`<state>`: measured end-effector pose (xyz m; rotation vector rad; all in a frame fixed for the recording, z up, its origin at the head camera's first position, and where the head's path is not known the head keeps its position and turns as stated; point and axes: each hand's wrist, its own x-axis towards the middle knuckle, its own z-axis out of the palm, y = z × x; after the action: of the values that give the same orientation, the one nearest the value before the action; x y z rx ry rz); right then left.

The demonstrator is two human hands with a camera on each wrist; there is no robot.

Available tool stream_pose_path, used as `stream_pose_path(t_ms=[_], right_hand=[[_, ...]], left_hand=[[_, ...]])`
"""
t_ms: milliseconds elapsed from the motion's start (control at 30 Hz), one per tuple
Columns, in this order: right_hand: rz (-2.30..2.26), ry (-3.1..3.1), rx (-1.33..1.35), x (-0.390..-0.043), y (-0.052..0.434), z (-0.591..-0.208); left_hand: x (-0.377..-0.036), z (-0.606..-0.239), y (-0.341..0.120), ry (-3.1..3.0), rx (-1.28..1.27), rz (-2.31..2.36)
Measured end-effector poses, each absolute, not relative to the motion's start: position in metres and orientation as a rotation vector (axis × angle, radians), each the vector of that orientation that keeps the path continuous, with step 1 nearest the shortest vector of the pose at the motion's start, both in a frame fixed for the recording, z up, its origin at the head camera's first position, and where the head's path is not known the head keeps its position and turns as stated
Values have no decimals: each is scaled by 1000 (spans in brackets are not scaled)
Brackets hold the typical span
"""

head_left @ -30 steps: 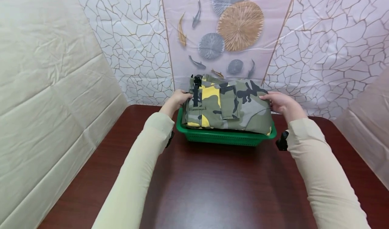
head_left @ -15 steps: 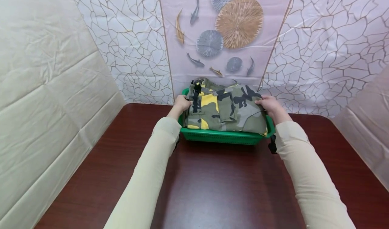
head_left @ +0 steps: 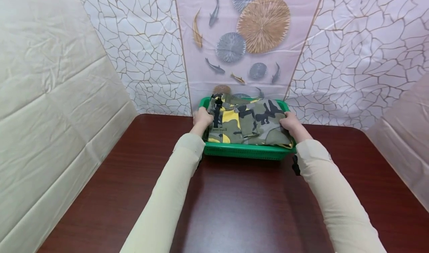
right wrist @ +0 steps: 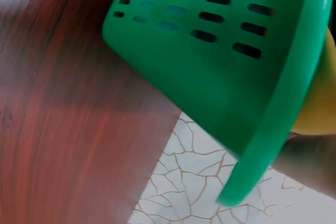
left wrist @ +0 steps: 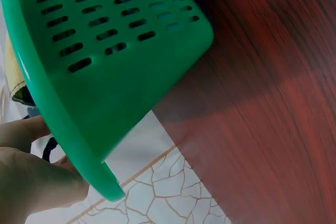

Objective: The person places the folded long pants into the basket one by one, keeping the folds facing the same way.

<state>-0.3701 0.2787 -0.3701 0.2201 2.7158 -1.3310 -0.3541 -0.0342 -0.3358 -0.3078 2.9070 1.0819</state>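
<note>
A folded camouflage garment point(head_left: 249, 122) in green, yellow, grey and black lies in a green slotted plastic basket point(head_left: 246, 151) at the far middle of the table. My left hand point(head_left: 202, 119) grips the garment's left side, just inside the basket rim. On the other side, my right hand point(head_left: 290, 124) grips its right edge. The left wrist view looks up at the basket's underside point(left wrist: 105, 51), with my left hand point(left wrist: 31, 179) beside the rim. From the right wrist I see the basket's right corner point(right wrist: 226, 51) and a yellow bit of the garment point(right wrist: 319, 109).
The basket stands on a dark red-brown wooden table point(head_left: 234, 204), close to its far edge. A white cracked-pattern backdrop with fish and round discs point(head_left: 261, 25) hangs behind. Cream sheets point(head_left: 50, 96) wall off both sides.
Both hands have moved down and away from me with the garment. It has sunk from above the basket into it, and the basket's far rim now shows.
</note>
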Motion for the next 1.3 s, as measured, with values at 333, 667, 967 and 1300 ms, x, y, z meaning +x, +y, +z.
stream_pose_path(t_ms=[333, 667, 967, 1300], right_hand=[[-497, 3179, -196, -331, 233, -346], [-378, 2852, -266, -338, 232, -364], [-392, 2751, -235, -345, 232, -376], [-343, 2754, -214, -345, 228, -379]], left_hand=[[-362, -344, -32, 2994, 279, 1035], [-359, -364, -27, 2776, 578, 428], [-363, -375, -27, 2718, 582, 441], [-365, -384, -28, 2711, 569, 419]])
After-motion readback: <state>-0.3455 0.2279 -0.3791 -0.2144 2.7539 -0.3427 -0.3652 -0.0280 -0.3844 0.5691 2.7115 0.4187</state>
